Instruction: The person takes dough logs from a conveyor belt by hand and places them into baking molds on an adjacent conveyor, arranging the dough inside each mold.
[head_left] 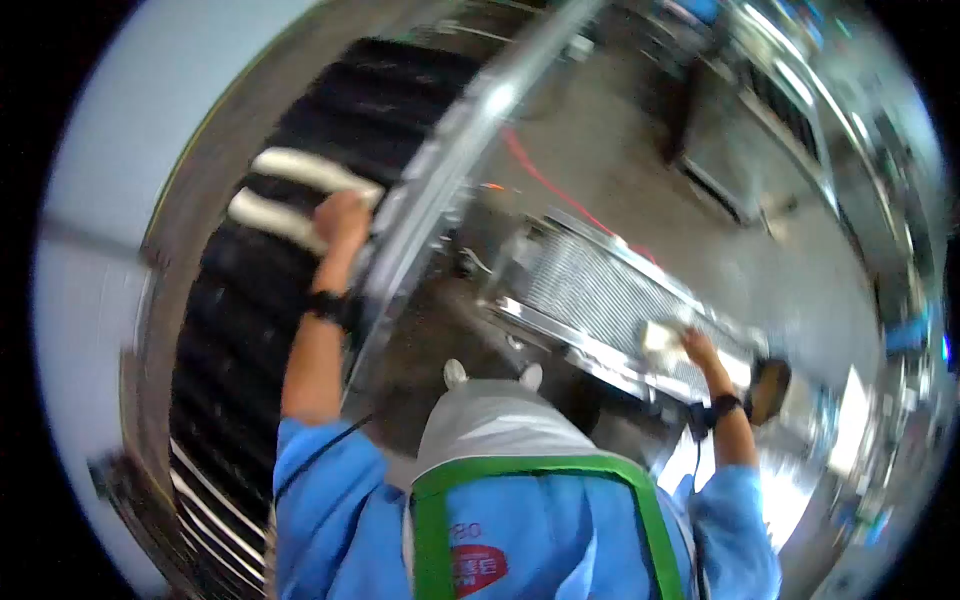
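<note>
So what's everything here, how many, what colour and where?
Black ridged bed: one, black, left.
Long cream strips: two, cream, on the bed.
Thin white strips: several, white, lower left.
Shiny metal rail: one, silver, beside bed.
Ribbed metal surface: one, grey, right of centre.
Flat pale piece: one, cream, by right hand.
Thin red cord: one, red, upper middle.
Blurred metal equipment: uncountable, grey, upper right.
White shoes: two, white, below centre.
Green-edged white apron: one, white and green, bottom.
Blue shirt: one, blue, bottom.
Black wristbands: two, black, on wrists.
Left hand: one, bare, at cream strips.
Right hand: one, bare, over ribbed surface.
</note>
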